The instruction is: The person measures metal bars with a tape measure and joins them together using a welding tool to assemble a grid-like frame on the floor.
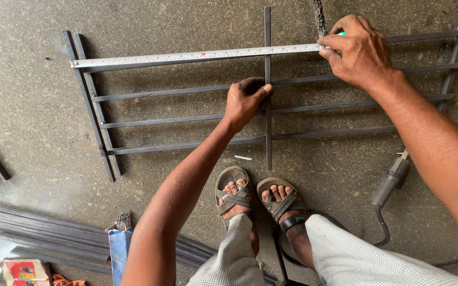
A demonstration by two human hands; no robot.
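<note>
1 head-worn view, looking steeply down from above the metal grille (pixel 186 119) on the concrete floor; close range, wearer's sandalled feet just below the grille.

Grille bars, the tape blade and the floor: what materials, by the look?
Grille bars: likely bare mild steel, dull dark grey, unpainted, square-edged. Tape blade: thin pale strip with printed marks, probably coated steel; right hand pins it. Left hand holds the upright bar. Floor: rough speckled concrete.
</note>
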